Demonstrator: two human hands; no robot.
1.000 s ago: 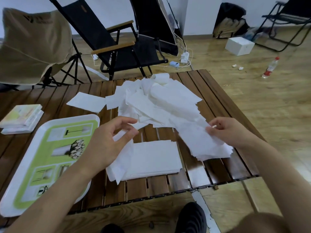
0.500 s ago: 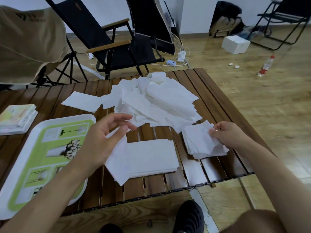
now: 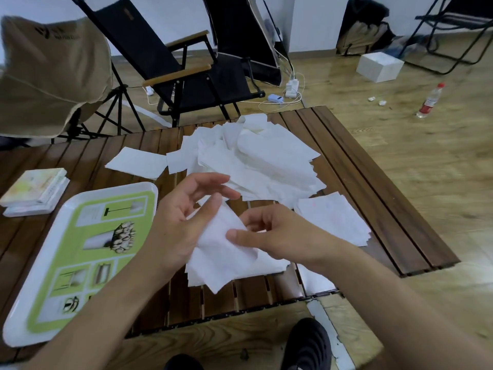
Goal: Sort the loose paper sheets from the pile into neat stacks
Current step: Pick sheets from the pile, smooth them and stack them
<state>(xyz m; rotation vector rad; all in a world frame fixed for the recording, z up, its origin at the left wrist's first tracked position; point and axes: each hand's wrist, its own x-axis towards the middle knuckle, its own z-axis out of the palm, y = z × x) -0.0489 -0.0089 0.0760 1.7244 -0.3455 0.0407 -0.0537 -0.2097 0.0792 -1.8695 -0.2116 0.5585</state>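
Right hand [image 3: 272, 233] moved from side stack [image 3: 333, 220], pinching sheet [image 3: 221, 259] with left hand [image 3: 178, 225]

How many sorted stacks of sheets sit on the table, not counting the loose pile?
2. The front stack lies at the near edge, partly hidden under the held sheet; the right stack lies beside it, just in front of the loose pile.

A: The near stack [image 3: 269, 267]?
B: Mostly hidden under the sheet [image 3: 221, 252], left hand [image 3: 176, 231] and right hand [image 3: 274, 233].
A: And the shoe [image 3: 306, 345]?
B: Cut off by the bottom edge; tray [image 3: 112, 189] pictures too small to read.
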